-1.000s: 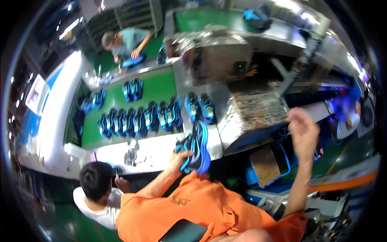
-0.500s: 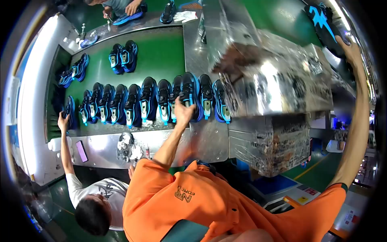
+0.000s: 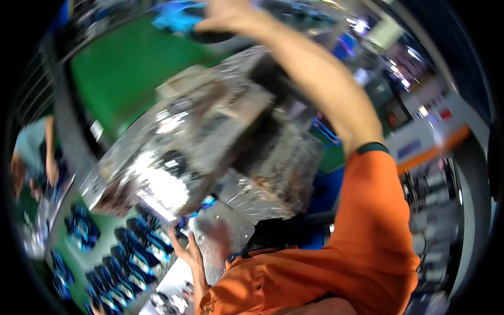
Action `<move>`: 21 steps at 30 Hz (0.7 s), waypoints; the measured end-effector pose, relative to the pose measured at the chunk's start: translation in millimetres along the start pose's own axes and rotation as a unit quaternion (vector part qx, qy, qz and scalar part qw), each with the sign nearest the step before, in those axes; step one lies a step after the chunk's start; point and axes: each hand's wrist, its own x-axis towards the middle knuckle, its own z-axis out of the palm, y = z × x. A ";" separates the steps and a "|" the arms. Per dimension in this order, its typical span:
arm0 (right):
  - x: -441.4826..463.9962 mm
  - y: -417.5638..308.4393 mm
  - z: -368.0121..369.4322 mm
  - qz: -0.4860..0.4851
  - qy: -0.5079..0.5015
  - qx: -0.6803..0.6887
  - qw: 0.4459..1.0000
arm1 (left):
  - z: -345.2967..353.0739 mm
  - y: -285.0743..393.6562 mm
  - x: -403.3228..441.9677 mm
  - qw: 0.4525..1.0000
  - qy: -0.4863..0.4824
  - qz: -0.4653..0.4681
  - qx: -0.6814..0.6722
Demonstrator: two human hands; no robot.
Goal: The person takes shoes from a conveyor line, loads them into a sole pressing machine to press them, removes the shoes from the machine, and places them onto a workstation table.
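Note:
At the top of the head view, my blurred right hand (image 3: 228, 16) has its fingers closed on a shoe (image 3: 176, 18) with a bright blue pattern; part of the shoe is cut off by the frame. Lower down, my left hand (image 3: 188, 254) has thumb and finger spread, its fingertips close to dark blue shapes beside the machine's lower edge. Left of that hand stand rows of black and blue sneakers (image 3: 123, 262) on the green belt. Motion blur hides whether my left fingertips touch anything.
A plastic-wrapped metal machine (image 3: 194, 131) stands between my arms, above a metal ledge (image 3: 220, 226). A green belt surface (image 3: 131, 63) runs beyond it. At the far left another person (image 3: 34, 152) is at work. A crumpled dark-and-white item (image 3: 168, 303) lies near the bottom.
My view has swung to the right. My right hand and its shoe have shifted to the far side of the machine. My left hand has come off the shoe in the row.

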 end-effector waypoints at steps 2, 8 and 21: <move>-36.8 -2.8 -23.1 -0.009 0.071 -0.039 0.997 | 6.3 20.4 -34.2 0.968 -0.154 -0.157 -0.120; -212.7 12.6 -112.0 -0.097 0.339 -0.072 0.933 | 53.7 149.2 -65.9 0.747 -0.502 -0.170 -0.401; -639.9 -58.4 -227.1 0.311 0.100 -0.180 0.928 | 159.3 301.6 -227.3 0.202 -0.817 -0.366 -0.397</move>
